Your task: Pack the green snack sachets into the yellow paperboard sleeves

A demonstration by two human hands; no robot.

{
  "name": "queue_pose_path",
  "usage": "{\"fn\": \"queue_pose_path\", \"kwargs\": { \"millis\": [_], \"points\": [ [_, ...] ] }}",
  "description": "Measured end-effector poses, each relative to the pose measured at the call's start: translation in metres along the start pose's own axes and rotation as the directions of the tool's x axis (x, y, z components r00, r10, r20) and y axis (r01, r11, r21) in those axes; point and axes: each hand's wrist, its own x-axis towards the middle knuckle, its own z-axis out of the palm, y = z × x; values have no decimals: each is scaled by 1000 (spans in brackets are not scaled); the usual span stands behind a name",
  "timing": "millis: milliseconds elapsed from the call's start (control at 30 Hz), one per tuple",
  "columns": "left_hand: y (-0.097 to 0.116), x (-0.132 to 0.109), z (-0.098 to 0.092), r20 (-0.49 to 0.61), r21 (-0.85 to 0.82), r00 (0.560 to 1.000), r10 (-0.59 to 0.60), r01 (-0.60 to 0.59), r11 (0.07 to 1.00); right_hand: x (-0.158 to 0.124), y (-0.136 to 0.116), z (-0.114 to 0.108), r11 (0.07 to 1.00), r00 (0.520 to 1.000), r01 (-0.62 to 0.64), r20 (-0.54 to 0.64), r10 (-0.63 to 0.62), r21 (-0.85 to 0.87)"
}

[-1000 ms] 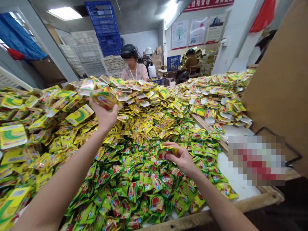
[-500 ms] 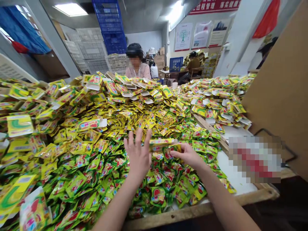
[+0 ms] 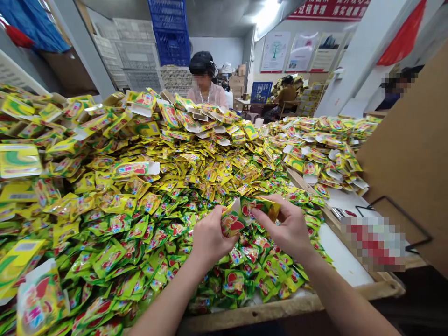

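Foil sachet (image 3: 231, 221) clamped in the left hand (image 3: 212, 241); the right hand (image 3: 286, 227) grips what looks like a second sachet (image 3: 259, 207), above heaped sachets (image 3: 147, 224) on the bench (image 3: 280, 309).

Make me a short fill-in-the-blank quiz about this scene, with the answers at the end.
The foil sachets in the heap are mostly green and ____. Sachets are held in ____ hands: the left hand and the right hand. The upper crates stacked behind the person in a pink top are ____. A cardboard sheet stands at the ____ side of the view.

Answers: yellow; both; blue; right.
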Motion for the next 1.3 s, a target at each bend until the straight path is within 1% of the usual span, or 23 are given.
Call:
{"fn": "queue_pose_path", "kwargs": {
  "millis": [67,133,233,267,333,400,467,567,600,667,733,767,800,833,933,1000,1067,1100,1133,1200,1267,1300],
  "points": [
    [-1,0,0,-62,-7,998,28,-28,1000,3,-4,0,986,993,110,46,-105,-125],
    [-3,1,-1,-98,-10,993,61,-63,998,6,-4,-1,969,982,183,71,-174,-167],
    [-3,0,-4,-140,-3,985,106,-107,994,6,-3,-3,948,961,266,-24,-274,-176],
    [-3,0,-5,-160,2,981,114,-115,993,6,-4,-4,936,952,293,-25,-304,-194],
    [-2,-1,-6,-200,11,972,124,-124,992,6,-9,-4,914,946,325,58,-320,-243],
    [0,-2,-6,-232,28,962,147,-145,989,7,-17,-6,903,944,320,181,-277,-287],
    [1,-4,-5,-256,48,943,210,-205,978,11,-24,-9,899,937,297,280,-209,-322],
    [1,-5,-1,-283,58,908,308,-304,951,17,-29,-12,890,901,267,423,-95,-370],
    [1,-6,0,-294,58,900,322,-320,946,19,-29,-12,897,894,240,445,-54,-373],
    [0,-6,2,-310,52,896,320,-320,946,22,-27,-12,941,897,133,441,18,-310],
    [0,-6,1,-325,32,899,295,-301,953,24,-24,-11,988,902,4,427,64,-157],
    [0,-6,1,-332,22,899,285,-295,955,24,-23,-10,995,905,-34,420,69,-91],
    [0,-6,1,-340,15,897,282,-294,956,24,-22,-10,997,911,-40,407,63,-64],
    [0,-6,1,-348,13,893,285,-300,954,24,-21,-9,996,922,-20,385,50,-82],
    [1,-6,1,-353,-1,885,303,-325,946,21,-19,-2,972,962,57,273,8,-226],
    [1,-7,2,-336,-53,902,272,-306,950,19,-17,3,969,973,53,230,4,-242],
    [2,-8,2,-306,-124,927,218,-265,956,18,-16,6,976,978,37,210,9,-215],
    [2,-8,3,-285,-154,938,197,-247,957,18,-16,5,978,975,32,221,15,-208],
    [2,-8,3,-266,-174,946,185,-236,956,19,-18,3,978,965,29,261,26,-207],
    [1,-7,4,-243,-179,949,199,-245,953,23,-21,-5,971,917,40,395,58,-236],
    [-2,-6,5,-241,-159,935,259,-301,940,28,-23,-12,951,864,90,498,74,-296],
    [-4,-5,6,-244,-153,924,294,-336,929,30,-23,-15,938,855,121,515,67,-324]
  ]
}}
